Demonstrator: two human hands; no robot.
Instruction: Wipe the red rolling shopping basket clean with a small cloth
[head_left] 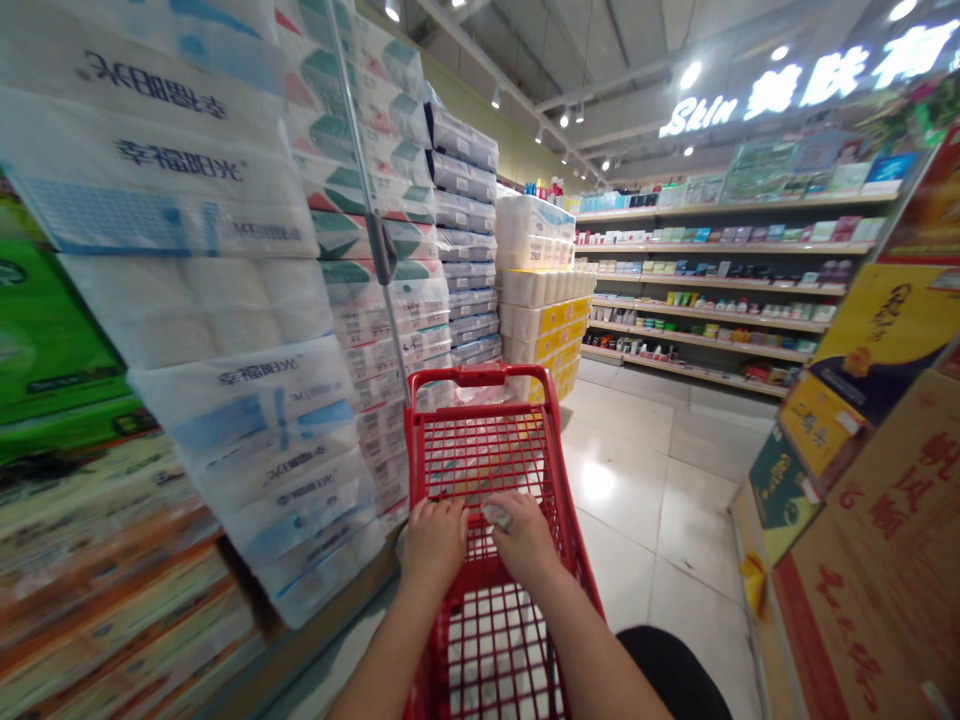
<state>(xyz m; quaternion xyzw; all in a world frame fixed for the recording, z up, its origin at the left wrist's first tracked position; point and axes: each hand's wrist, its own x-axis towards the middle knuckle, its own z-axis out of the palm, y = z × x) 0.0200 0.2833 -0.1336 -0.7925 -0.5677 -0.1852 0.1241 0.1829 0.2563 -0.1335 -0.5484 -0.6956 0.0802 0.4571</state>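
Directly before me stands a red shopping cart (pixel 559 470) with a plastic grid basket. My left hand (pixel 435 545) is closed over the left part of its handle, fingers curled forward. On the right part of the handle lies my right hand (pixel 525 535), also closed around it. A small whitish crumpled thing (pixel 497 515) shows by the right thumb; its kind is too unclear to name. Through the grid, whatever lies inside the basket cannot be made out well.
White packs of toilet rolls (pixel 247 300) rise in tall stacks close on the left, with a metal pole (pixel 360 150) in front. Cartons (pixel 885 520) line the right side. Tiled floor (pixel 622 460) runs between them towards stocked shelves (pixel 712 245).
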